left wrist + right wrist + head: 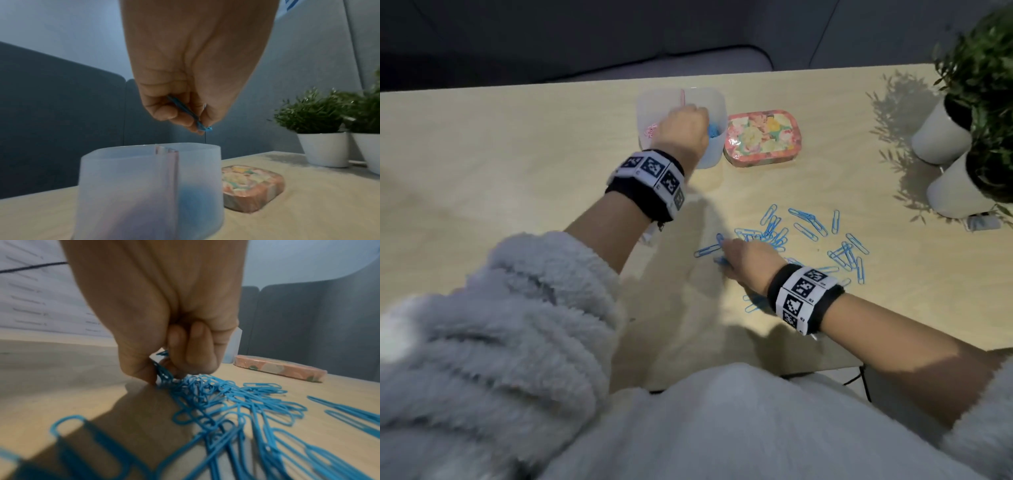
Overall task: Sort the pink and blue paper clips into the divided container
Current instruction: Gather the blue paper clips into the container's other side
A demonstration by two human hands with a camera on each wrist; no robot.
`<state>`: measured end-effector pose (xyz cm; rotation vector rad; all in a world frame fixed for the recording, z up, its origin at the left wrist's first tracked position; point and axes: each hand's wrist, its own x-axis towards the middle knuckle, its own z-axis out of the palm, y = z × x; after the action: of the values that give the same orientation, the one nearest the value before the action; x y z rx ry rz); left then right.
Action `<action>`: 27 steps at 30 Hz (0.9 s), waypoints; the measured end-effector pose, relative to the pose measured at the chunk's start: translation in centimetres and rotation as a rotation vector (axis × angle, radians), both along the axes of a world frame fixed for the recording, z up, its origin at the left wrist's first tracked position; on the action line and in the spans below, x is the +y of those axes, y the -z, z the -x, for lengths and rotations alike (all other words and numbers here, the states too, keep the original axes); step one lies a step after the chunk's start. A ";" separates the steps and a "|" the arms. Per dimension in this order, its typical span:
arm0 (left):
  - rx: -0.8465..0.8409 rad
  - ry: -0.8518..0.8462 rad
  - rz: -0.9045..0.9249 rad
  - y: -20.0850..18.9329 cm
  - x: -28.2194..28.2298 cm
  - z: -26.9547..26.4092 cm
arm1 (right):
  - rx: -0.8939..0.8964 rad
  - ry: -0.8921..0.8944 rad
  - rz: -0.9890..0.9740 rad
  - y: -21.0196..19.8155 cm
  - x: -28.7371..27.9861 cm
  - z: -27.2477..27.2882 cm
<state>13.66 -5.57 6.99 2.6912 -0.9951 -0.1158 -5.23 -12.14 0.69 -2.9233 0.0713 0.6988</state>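
Note:
A translucent divided container (714, 102) stands on the table, with pink clips (650, 130) in its left half and blue clips (717, 132) in its right half. My left hand (685, 128) hovers over it, pinching a blue paper clip (197, 121) above the container (115, 183). Several blue paper clips (808, 219) lie scattered at centre right. My right hand (746, 257) is down on the pile's left edge, with its thumb and fingers curled round a few blue clips (162, 369). No loose pink clips show on the table.
A flowered tin (762, 138) lies right of the container. Two white pots with green plants (941, 135) stand at the far right. The table's near edge (825, 363) is close to my body.

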 end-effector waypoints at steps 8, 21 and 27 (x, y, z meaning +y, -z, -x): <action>-0.017 0.003 -0.207 0.6 -2.9 -3.4 | 0.007 0.032 -0.162 -0.1 -1.0 0.6; 0.273 0.100 0.137 5.1 7.6 7.6 | -0.327 0.369 -0.271 -9.1 -4.7 -19.1; 0.436 0.090 0.051 6.0 9.2 10.4 | -0.339 0.444 -0.359 -8.2 -4.6 -21.4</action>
<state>3.22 3.62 0.96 2.4197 -0.9592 -0.6537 16.20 -16.73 8.85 -2.5049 0.4849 0.1263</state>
